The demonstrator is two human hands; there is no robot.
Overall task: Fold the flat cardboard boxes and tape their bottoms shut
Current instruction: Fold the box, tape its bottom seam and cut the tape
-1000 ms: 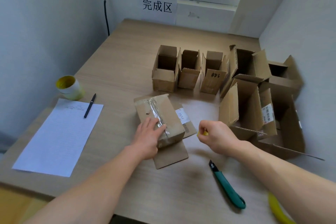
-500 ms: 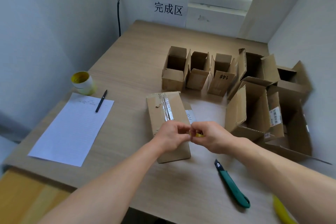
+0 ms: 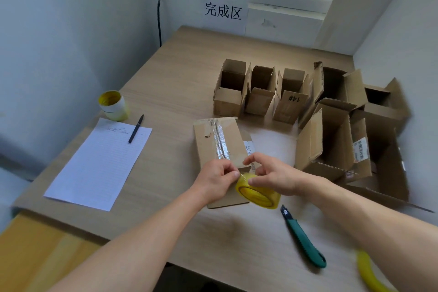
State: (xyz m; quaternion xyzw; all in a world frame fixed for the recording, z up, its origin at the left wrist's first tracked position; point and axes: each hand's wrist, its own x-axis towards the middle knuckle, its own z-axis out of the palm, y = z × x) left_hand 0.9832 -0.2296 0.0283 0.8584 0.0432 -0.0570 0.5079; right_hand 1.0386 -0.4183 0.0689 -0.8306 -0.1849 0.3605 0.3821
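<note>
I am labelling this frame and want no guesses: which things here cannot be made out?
Head view:
free end of the tape roll: hidden between the left hand and right hand.
box label: partly covered by the right hand.
writing on the paper: too small.
yellow object, bottom right: cut off by the edge.

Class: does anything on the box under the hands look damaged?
Yes. On the box, the tape strip along the seam is wrinkled, and a small tear marks the cardboard left of it, near the far end.
</note>
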